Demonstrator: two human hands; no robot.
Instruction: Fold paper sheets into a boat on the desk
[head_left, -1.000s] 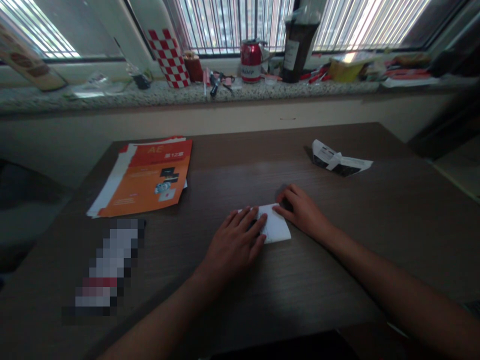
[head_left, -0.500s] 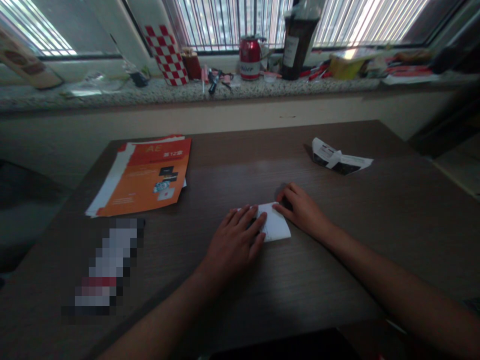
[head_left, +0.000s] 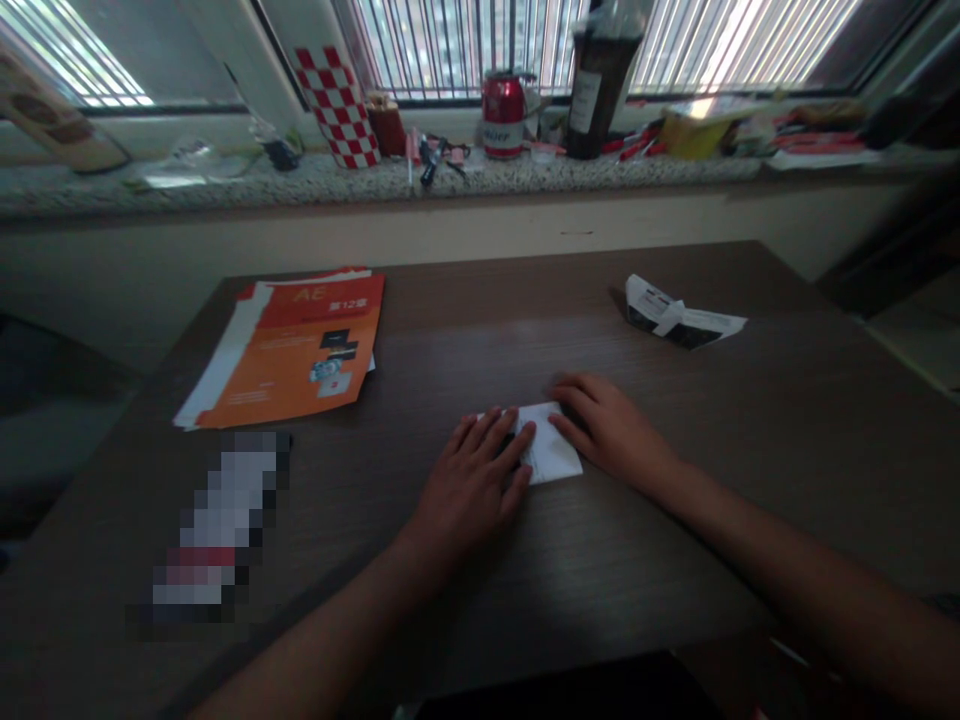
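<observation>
A small white sheet of folded paper (head_left: 556, 455) lies on the brown table, with some dark print on its left part. My left hand (head_left: 476, 475) rests flat on that left part, fingers spread, covering much of it. At the paper's upper right edge is my right hand (head_left: 604, 425), its thumb at the margin and the other fingers reaching past the top corner. Those fingers are bent and apart, slightly blurred at the tips, and nothing shows between them.
A folded paper boat-like shape (head_left: 682, 315) sits at the back right. Orange booklets (head_left: 300, 350) lie at the back left, above a pixelated oblong object (head_left: 217, 530). Along the windowsill (head_left: 337, 190) stand a red can (head_left: 502, 115), a dark bottle (head_left: 596, 90) and a checkered container (head_left: 339, 110).
My right hand has shifted a little, its curled fingers straightening somewhat beside the paper's corner. My left hand and the paper stay in place. The view has moved very slightly.
</observation>
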